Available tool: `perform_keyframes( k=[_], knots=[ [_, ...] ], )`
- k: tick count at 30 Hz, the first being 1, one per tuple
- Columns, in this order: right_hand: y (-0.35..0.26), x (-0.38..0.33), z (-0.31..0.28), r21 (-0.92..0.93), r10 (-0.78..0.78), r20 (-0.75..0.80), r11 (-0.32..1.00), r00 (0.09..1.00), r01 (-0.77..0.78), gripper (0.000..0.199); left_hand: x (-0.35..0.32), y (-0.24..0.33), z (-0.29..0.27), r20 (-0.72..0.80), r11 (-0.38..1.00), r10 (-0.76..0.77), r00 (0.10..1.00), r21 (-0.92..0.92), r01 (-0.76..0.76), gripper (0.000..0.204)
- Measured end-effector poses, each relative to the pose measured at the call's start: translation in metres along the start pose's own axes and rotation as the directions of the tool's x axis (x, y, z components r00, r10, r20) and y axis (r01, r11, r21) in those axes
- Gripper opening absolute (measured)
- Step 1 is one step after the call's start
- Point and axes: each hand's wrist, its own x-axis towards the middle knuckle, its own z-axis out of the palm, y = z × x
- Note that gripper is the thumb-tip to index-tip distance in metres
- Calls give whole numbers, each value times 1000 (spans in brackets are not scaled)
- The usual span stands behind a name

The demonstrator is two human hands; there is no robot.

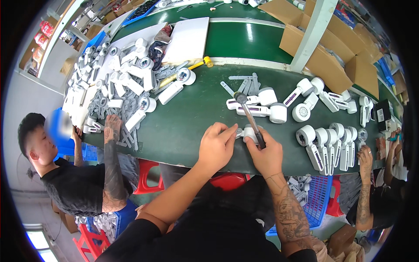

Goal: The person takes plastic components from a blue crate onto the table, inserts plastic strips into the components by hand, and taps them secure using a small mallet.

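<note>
Over the near edge of the green table, my right hand [267, 155] is closed around the dark grip of a hammer [249, 116]. The hammer's black head points away from me. Between my hands sits a small white-and-grey plastic part [248, 132], partly hidden by my fingers. My right fingers touch it from the right. On its left side, the fingers of my left hand [217, 146] are pinched together at its grey end. Just past the hammer lie white handheld fans [257, 110] on their sides, beside several loose grey strips [249, 85].
White fans [321, 146] stand in a row at right. A heap of white fans and grey strips [118, 89] covers the left, near a yellow mallet [207, 62]. Open cardboard boxes [334, 48] stand behind a metal post [312, 37]. One person works at left [114, 174], another at right [364, 183].
</note>
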Motion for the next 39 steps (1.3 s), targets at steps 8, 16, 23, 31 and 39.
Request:
perform_keyframes(
  k=[8,16,23,31,39],
  knots=[
    [-1,0,0,3,-12,8,1000,1000,12,45,-6,-5,-1,-28,997,-51,998,-64,49,17],
    [-1,0,-1,-14,7,19,1000,1000,-7,46,-2,-4,-5,-10,973,-164,986,-168,160,14],
    [-4,-1,-2,-34,24,25,999,999,-23,46,-1,-1,-4,-4,997,-77,997,-6,77,14],
    [-26,-17,-39,-8,58,210,998,976,-57,36,2,-17,-1,86,935,-146,986,-315,166,13],
    [-38,-52,-83,-175,3,249,984,969,42,26,11,-27,-7,186,907,-162,969,-358,220,11]
  ],
)
